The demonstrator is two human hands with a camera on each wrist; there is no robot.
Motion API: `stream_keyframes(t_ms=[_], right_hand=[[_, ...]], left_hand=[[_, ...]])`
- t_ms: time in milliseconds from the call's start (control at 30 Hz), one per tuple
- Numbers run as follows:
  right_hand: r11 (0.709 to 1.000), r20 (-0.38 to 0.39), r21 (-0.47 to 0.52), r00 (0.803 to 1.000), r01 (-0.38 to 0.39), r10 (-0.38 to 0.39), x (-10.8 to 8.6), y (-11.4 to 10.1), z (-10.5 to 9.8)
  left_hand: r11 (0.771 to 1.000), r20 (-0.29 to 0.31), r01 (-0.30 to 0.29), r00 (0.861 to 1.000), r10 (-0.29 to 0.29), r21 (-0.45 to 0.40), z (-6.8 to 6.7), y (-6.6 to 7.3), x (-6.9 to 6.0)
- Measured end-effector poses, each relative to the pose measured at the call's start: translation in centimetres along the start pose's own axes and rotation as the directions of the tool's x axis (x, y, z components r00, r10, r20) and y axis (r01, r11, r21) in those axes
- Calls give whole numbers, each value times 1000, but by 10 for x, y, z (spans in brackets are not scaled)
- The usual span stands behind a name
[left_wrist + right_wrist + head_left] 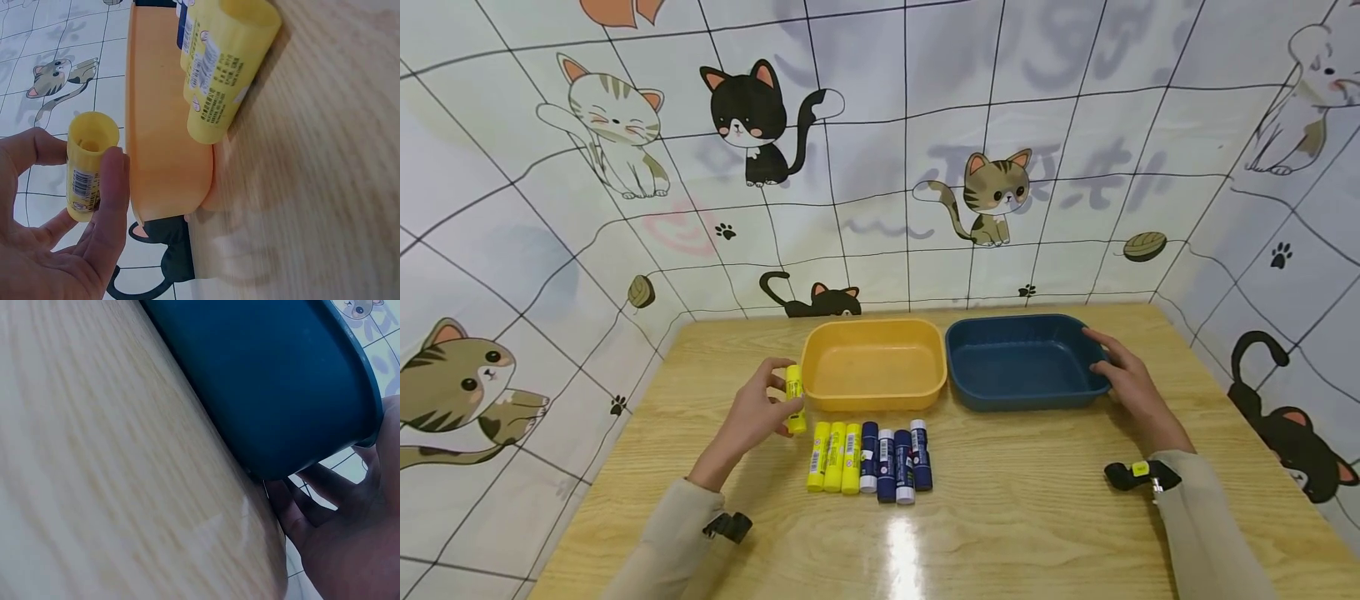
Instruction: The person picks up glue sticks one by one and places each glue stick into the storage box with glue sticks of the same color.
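Now left hand pinches one tube of eight; right hand holds blue tray.

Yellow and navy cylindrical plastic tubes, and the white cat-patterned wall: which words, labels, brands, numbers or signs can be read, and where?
None can be quoted reliably.
Yellow tube in the left hand: barcode, small print too blurred.
Three other yellow tubes: barcodes, print too small or blurred.
Four navy tubes: labels too small.
Wall: grey character-like marks, too blurred.
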State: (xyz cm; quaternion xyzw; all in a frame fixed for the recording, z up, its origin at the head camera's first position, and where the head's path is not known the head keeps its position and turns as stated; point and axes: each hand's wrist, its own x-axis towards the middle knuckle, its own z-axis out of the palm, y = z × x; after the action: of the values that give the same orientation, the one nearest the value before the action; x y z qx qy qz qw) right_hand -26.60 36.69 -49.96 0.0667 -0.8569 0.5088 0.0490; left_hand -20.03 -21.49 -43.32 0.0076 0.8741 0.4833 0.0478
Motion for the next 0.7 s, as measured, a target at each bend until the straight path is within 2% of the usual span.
stream_keyframes(t_ms=[333,700], right_hand=[[1000,-7,4,1000,-14,14,-2,3,0],[1000,-5,19,1000,-24,24,-1,3,2]], left_hand=[[997,30,-56,998,55,45,-1,16,26],[998,24,-17,1000,15,58,-3,27,52]])
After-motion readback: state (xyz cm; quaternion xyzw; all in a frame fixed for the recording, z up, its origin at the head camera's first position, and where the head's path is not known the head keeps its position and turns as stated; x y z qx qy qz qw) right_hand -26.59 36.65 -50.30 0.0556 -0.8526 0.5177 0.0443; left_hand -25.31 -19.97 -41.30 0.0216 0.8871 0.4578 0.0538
